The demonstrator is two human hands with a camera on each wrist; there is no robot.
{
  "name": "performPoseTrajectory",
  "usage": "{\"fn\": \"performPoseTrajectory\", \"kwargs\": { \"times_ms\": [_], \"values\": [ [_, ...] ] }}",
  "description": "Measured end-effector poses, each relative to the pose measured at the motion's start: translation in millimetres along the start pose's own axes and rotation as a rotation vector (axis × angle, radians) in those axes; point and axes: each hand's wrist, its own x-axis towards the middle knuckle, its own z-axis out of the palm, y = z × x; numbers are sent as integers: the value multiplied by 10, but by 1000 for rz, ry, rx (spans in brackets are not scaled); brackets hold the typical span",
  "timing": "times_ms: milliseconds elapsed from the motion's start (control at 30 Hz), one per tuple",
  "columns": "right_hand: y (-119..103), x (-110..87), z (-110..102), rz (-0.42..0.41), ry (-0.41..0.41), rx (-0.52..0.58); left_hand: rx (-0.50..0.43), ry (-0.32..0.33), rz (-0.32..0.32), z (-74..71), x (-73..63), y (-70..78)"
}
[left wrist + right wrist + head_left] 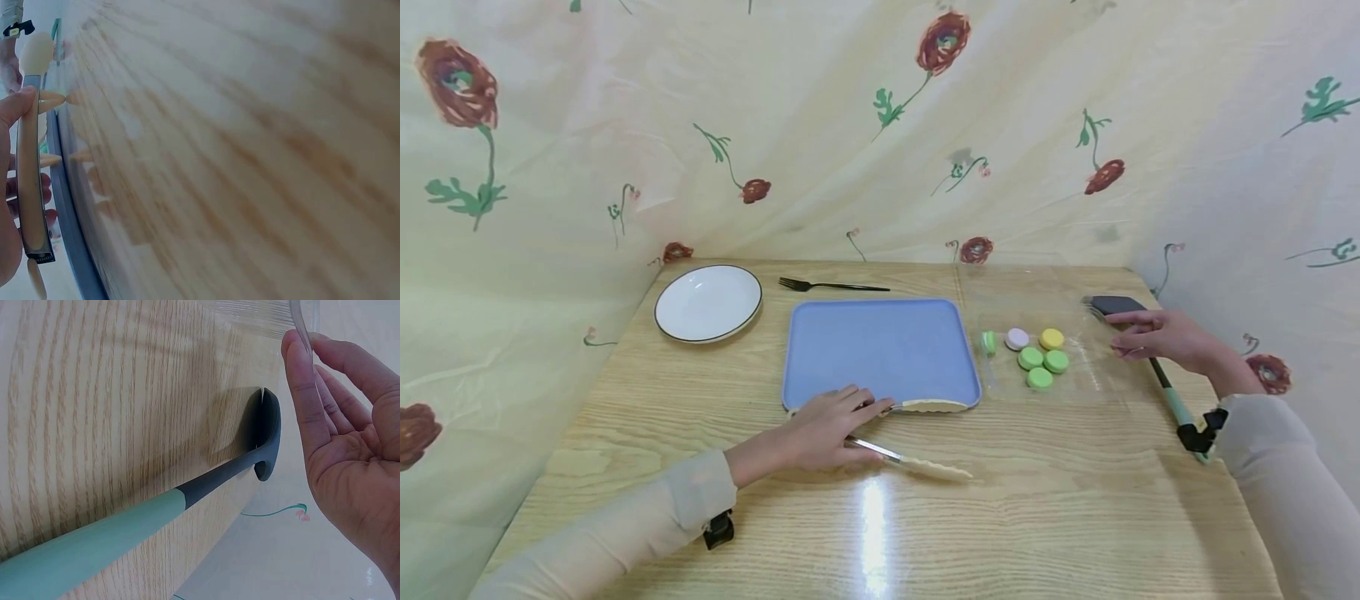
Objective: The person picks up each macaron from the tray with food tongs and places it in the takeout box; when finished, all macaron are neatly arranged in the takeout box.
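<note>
A pair of metal tongs (874, 450) with cream tips is gripped in my left hand (820, 429), low at the near edge of the blue tray (880, 346). In the left wrist view the thumb lies along one arm of the tongs (30, 169), fingers on the far side. At the right, my right hand (1165, 337) pinches the thin edge of a clear plastic box (1086, 379) between thumb and fingers; that edge (301, 325) shows in the right wrist view. Several green macarons (1040, 377), a purple macaron (1017, 338) and a yellow macaron (1052, 338) lie in the box.
A spatula (1178, 407) with a dark head and pale green handle lies under the right forearm. At the back left are a white dark-rimmed plate (707, 302) and a black fork (835, 286). Flowered cloth (820, 125) hangs behind the wooden table (1037, 517).
</note>
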Motion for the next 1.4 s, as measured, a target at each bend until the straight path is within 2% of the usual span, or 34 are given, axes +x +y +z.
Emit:
{"fn": "performPoseTrajectory", "kwargs": {
  "times_ms": [300, 667, 1100, 1400],
  "values": [
    [22, 37, -14, 12, -5, 8, -15, 1, -26, -20, 33, -47],
    [18, 42, -22, 6, -5, 24, -10, -46, -67, -39, 50, -122],
    [21, 22, -46, -8, -7, 16, 25, -14, -54, -78, 79, -147],
    [25, 36, -71, 4, -13, 26, -2, -34, -70, -151, 122, -152]
  ]
}}
